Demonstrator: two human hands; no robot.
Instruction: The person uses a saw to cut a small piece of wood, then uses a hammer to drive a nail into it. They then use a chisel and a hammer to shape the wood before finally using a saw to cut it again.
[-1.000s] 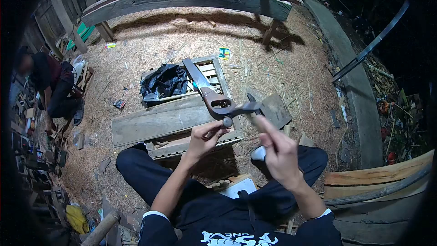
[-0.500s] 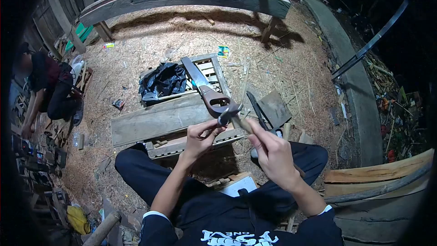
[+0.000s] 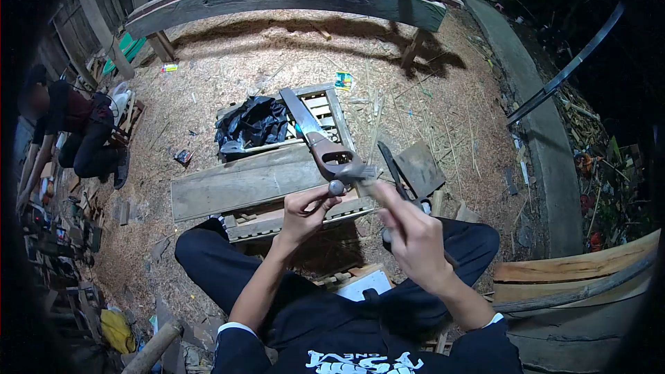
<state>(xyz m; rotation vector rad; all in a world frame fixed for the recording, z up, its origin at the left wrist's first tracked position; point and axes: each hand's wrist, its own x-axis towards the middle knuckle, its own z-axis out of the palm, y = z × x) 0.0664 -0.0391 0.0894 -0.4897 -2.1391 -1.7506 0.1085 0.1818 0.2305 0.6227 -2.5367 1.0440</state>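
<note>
My right hand (image 3: pixel 414 239) is closed around the handle of a hammer (image 3: pixel 361 172), whose head is smeared by motion. My left hand (image 3: pixel 303 213) pinches a small piece with a round grey end (image 3: pixel 336 188) between thumb and fingers; I cannot tell its kind. The hammer head is just right of that round end. Behind them lies a handsaw (image 3: pixel 320 140) with a brown handle, its blade pointing away over a slatted wooden crate (image 3: pixel 337 118). A wide plank (image 3: pixel 239 189) rests across the crate, left of the saw.
A black plastic bag (image 3: pixel 251 125) sits on the crate's far left. A long heavy wooden bench (image 3: pixel 284 1) stands at the back. Another person (image 3: pixel 86 125) crouches at the left. Boards (image 3: pixel 582 270) lean at the right, and wood shavings (image 3: pixel 228 69) cover the ground.
The hammer head has shifted slightly and is now blurred; the round grey end shows more fully in my left fingers. The person at the left has raised their upper body a little.
</note>
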